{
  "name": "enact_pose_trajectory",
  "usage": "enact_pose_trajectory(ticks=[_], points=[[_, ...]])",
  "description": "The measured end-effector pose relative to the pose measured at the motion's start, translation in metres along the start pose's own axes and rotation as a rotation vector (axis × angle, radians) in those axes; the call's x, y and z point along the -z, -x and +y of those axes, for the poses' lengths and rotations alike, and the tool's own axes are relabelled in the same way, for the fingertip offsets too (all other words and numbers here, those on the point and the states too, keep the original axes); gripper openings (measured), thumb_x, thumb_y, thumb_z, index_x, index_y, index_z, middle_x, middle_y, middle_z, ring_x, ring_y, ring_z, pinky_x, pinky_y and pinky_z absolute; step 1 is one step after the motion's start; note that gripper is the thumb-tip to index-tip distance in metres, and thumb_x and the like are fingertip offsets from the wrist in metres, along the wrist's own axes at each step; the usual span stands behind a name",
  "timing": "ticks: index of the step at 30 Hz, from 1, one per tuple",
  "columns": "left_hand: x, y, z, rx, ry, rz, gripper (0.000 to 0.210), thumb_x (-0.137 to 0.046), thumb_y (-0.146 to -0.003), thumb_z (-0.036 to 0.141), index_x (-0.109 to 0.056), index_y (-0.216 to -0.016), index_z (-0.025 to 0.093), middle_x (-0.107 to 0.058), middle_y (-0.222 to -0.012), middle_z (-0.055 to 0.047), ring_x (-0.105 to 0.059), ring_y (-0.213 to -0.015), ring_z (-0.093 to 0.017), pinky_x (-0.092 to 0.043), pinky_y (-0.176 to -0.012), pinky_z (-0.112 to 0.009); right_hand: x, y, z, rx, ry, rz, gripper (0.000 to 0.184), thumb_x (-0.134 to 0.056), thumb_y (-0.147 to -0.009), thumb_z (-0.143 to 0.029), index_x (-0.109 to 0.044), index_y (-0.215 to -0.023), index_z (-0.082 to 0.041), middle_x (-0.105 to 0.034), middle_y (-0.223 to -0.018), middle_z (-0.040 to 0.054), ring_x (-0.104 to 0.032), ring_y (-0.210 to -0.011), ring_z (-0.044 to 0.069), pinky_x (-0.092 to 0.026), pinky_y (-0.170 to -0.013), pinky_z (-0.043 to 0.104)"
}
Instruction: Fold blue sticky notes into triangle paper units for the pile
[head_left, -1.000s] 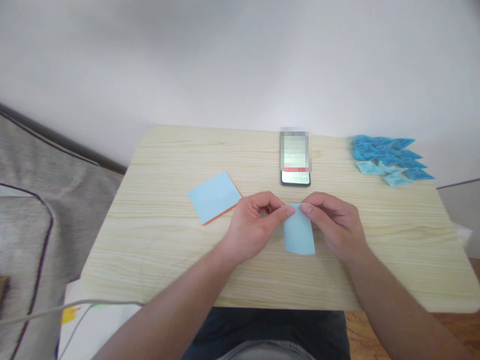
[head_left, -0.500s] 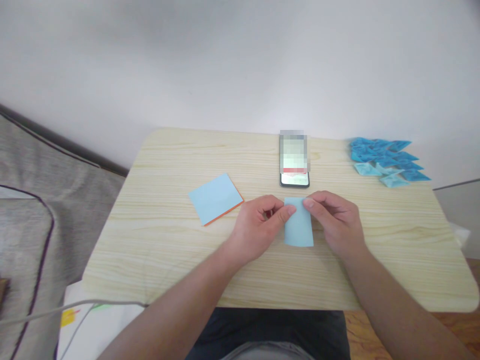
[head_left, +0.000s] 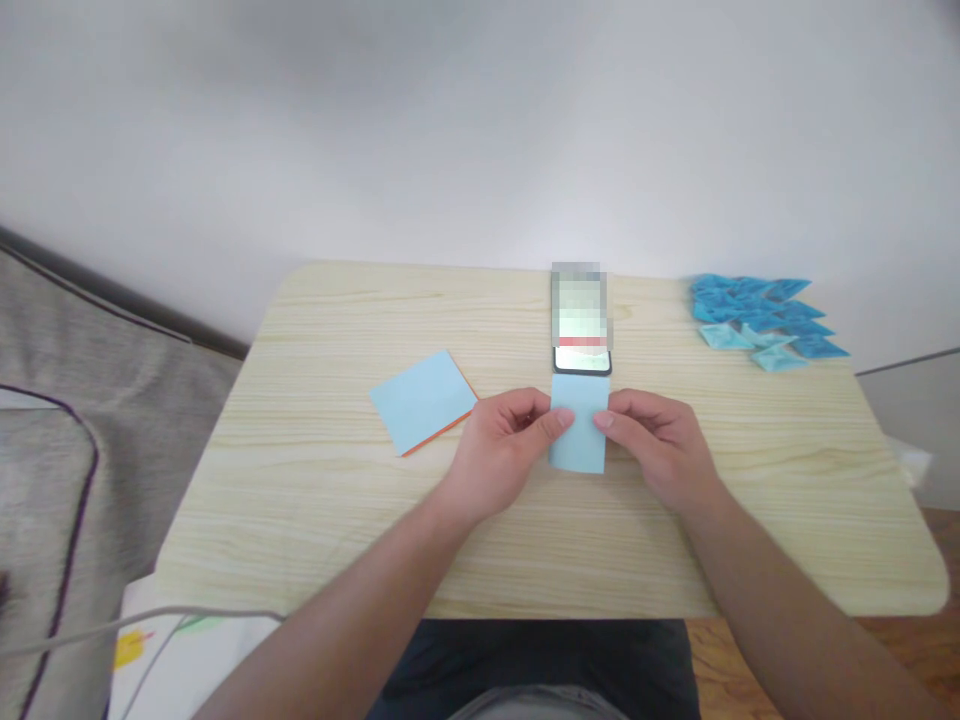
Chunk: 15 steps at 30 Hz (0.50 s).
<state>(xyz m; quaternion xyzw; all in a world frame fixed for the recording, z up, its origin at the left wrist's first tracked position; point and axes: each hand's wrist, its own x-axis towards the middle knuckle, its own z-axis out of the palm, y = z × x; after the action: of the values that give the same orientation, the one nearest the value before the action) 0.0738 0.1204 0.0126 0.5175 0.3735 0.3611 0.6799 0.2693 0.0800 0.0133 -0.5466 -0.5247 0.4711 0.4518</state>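
Observation:
Between my two hands is a light blue sheet of paper (head_left: 579, 445), upright and narrow in shape. My left hand (head_left: 504, 445) pinches its left edge, thumb on top. On the opposite edge my right hand (head_left: 660, 440) grips it the same way, the other fingers hidden behind the paper. Just beyond the sheet's top edge lies a phone (head_left: 582, 358) with a lit, partly blurred screen. A pad of light blue paper (head_left: 424, 400) with an orange lower edge rests beside my left hand.
Several folded blue paper pieces (head_left: 765, 312) are clustered at the table's back right. The pale wooden table (head_left: 315, 520) stands against a white wall (head_left: 450, 130). A grey cable (head_left: 187, 610) runs past the front left corner, near grey fabric (head_left: 150, 430).
Both hands have shifted the paper slightly up toward the phone. My right hand's grip has moved from the top corner down along the right edge. The view has shifted a little.

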Motion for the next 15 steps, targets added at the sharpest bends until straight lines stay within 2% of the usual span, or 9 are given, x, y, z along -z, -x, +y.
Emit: enact_pose_trajectory(ticks=[4, 11, 15], points=[[-0.0001, -0.0005, 0.0006, -0.011, 0.019, 0.002, 0.028, -0.072, -0.088, 0.039, -0.068, -0.076, 0.014, -0.061, -0.074, 0.000, -0.050, -0.071, -0.011, -0.041, -0.067, -0.023, -0.0007, 0.0004, -0.0013, 0.007, 0.004, 0.007, 0.017, -0.073, -0.090, -0.036, -0.075, -0.079, -0.022, -0.069, -0.077, -0.0001, -0.059, -0.070, 0.014, -0.046, -0.065, 0.027], [-0.0006, 0.0004, -0.0008, -0.033, -0.086, 0.071, 0.032, -0.070, -0.089, 0.043, -0.070, -0.077, 0.013, -0.058, -0.070, 0.001, -0.045, -0.067, -0.009, -0.037, -0.061, -0.021, -0.0016, -0.0004, -0.0035, 0.049, 0.040, 0.054, 0.022, -0.071, -0.091, -0.033, -0.070, -0.073, -0.021, -0.064, -0.069, -0.0017, -0.057, -0.065, 0.012, -0.046, -0.061, 0.025], [0.0005, 0.0005, -0.0024, -0.043, -0.105, 0.076, 0.033, -0.068, -0.090, 0.044, -0.069, -0.077, 0.014, -0.057, -0.069, 0.002, -0.045, -0.067, -0.010, -0.036, -0.061, -0.022, -0.0019, -0.0012, -0.0031, 0.051, 0.029, 0.037, 0.022, -0.071, -0.091, -0.035, -0.070, -0.075, -0.021, -0.065, -0.071, -0.0011, -0.057, -0.067, 0.013, -0.046, -0.062, 0.025]])
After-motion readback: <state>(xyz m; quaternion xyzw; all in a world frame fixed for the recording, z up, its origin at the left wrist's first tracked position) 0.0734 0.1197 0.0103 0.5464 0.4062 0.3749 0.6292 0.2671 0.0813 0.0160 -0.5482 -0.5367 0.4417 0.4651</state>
